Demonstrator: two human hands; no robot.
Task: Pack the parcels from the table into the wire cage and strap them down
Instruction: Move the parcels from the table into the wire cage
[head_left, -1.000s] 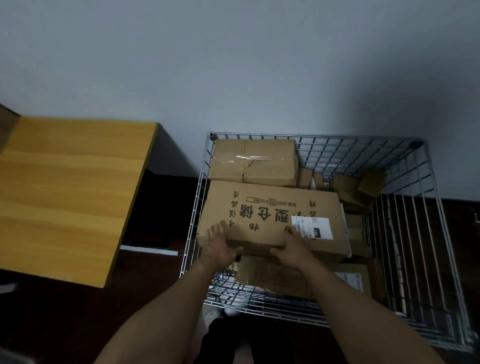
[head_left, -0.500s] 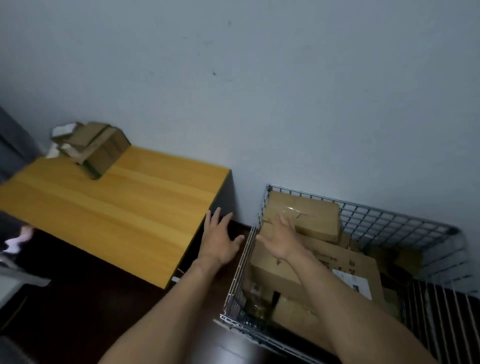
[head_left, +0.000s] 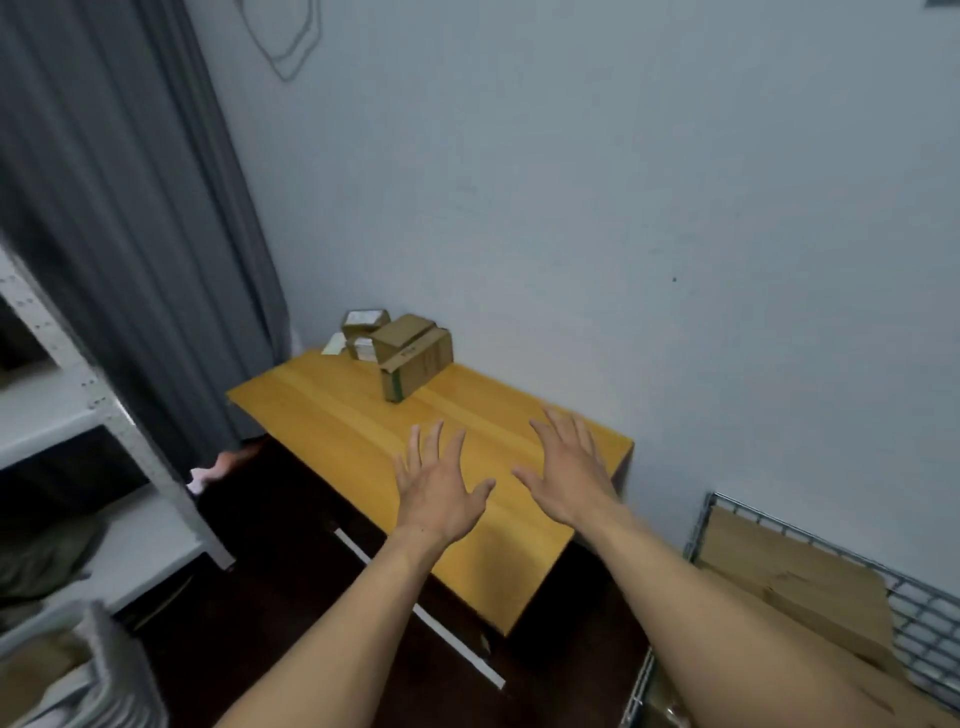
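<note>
Since the earlier frame both hands have been drawn out of the wire cage (head_left: 922, 616), now at four o'clock, and swung over the table (head_left: 322, 410). The left hand (head_left: 441, 488) and right hand (head_left: 566, 478) are held spread and empty. The remaining parcels (head_left: 410, 358) are heaped at the table's twelve o'clock corner, well beyond the fingertips. If only the large box is seized, the small ones leaning on it could be toppled off the back edge.

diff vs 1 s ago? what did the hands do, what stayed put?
Both hands let go of the large box in the wire cage and swung left. The left hand and right hand now reach out over the table, fingers spread, holding nothing. The view turned left with them. Unchanged: the small parcels sit untouched at the table's far corner; the large box stays in the cage.
</note>
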